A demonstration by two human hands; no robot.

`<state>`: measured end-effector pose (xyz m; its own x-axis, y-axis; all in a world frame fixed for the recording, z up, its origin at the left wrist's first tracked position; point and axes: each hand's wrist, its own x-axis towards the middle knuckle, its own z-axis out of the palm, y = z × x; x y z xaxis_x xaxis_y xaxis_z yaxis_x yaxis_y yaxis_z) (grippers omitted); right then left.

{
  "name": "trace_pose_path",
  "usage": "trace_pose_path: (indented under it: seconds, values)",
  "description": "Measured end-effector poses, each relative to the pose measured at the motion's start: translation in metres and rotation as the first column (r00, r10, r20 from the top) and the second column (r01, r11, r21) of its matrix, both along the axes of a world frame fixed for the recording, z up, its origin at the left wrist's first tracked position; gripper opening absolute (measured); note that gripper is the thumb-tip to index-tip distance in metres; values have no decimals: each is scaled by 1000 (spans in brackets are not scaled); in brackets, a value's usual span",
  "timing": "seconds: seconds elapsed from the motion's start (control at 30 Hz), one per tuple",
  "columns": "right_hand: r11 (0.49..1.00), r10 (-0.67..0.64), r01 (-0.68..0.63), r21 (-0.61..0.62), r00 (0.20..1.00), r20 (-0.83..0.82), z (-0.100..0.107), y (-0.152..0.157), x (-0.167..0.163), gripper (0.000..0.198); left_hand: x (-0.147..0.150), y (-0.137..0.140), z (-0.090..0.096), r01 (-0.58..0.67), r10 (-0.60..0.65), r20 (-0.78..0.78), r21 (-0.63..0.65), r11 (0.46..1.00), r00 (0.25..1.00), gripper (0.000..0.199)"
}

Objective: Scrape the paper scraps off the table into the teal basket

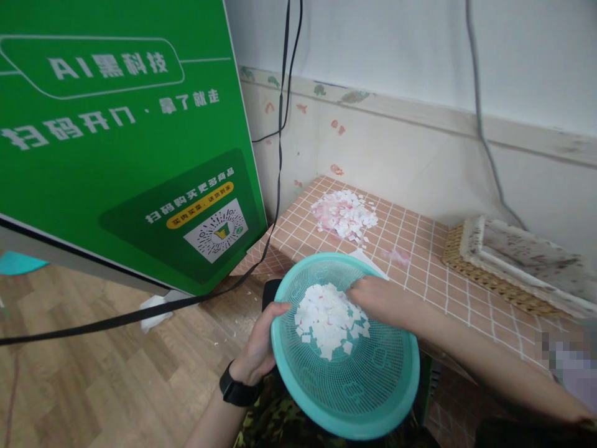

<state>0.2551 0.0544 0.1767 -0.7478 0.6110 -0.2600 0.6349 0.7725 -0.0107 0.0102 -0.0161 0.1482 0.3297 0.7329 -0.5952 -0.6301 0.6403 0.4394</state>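
Observation:
A turquoise plastic mesh basket (pixel 354 386) is tilted toward me above my lap. My left hand (pixel 265 339) grips its left rim, thumb over the edge and the other fingers out of sight behind the wall. Small white paper pieces (pixel 326 317), a few tinged pink, lie heaped inside on the mesh. Reaching over the right rim, my right hand (pixel 370 297) is curled at the heap's right edge. Its fingertips are turned down and hidden, so what they hold does not show.
A table with a brown checked cloth (pixel 410 236) bears a second pile of paper pieces (pixel 345 214). A lined wicker basket (pixel 504 267) stands at its right by the wall. A large green cabinet (pixel 130 162) rises at left; a black strap (pixel 186 303) crosses before it.

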Motion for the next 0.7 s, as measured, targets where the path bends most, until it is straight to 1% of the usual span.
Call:
trace_pose_path:
  seconds: [0.1, 0.27, 0.4, 0.5, 0.53, 0.57, 0.63, 0.7]
  values:
    - [1000, 10, -10, -16, 999, -37, 2, 0, 3, 21, 0, 0, 2, 0, 0, 0, -2, 1000, 1000, 27]
    - [996, -75, 72, -48, 994, -78, 9, 1, 7, 21, 0, 2, 3, -19, 18, -10, -28, 999, 1000, 26]
    - [986, -130, 110, -127, 978, -163, 29, 7, 13, 23, 0, 2, 2, -31, 31, 1, -11, 999, 1000, 24]
    - [970, -203, 161, -181, 949, -241, 50, 19, 32, 24, -1, 2, 0, -37, 37, 8, -3, 999, 999, 24]
    - [960, -250, 204, -189, 933, -260, 55, 26, 42, 25, -2, 2, -1, -44, 44, 6, -3, 999, 999, 23]
    - [939, -329, 282, -198, 904, -273, 59, 33, 53, 25, -2, 3, -1, -53, 53, 5, -3, 999, 999, 23]
    - [866, -494, 451, -218, 840, -224, 60, 49, 76, 25, -2, 3, -1, -71, 71, 5, -4, 997, 997, 22]
    - [802, -595, 566, -192, 789, -156, 52, 66, 97, 25, -2, 3, -1, -77, 77, 18, -3, 997, 997, 23]
